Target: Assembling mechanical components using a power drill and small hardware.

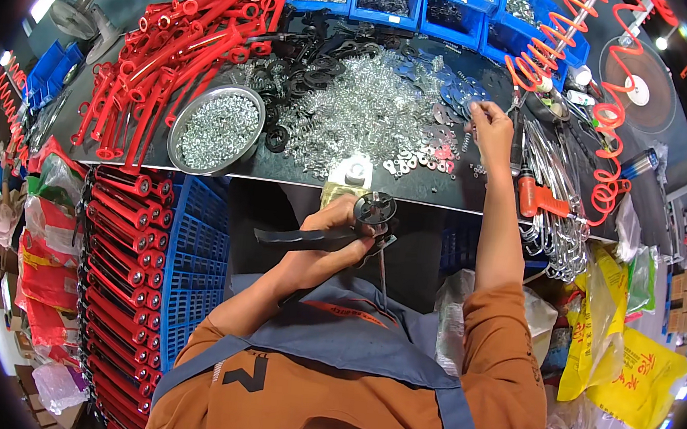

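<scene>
In front of my apron, my left hand (330, 234) is wrapped round a black trigger handle (305, 238) with a round, spoked head (374, 210). A thin metal rod (382, 274) hangs below it. Just past this hand, a metal fixture (355, 171) stands at the bench edge. My right hand (491, 133) reaches over the right side of the bench, fingertips pinched at the shiny small plates (456, 90); what they hold is too small to make out. A heap of small springs (361, 95) lies left of it, with loose washers (420, 160) in front.
Red metal frames (187, 45) pile up at the left, behind a bowl of small metal parts (217, 128). Blue bins (388, 4) line the back. An orange-handled power driver (540, 199), bent metal rods (560, 235) and coiled orange hoses (609, 114) occupy the right. Blue crates (195, 259) stand below.
</scene>
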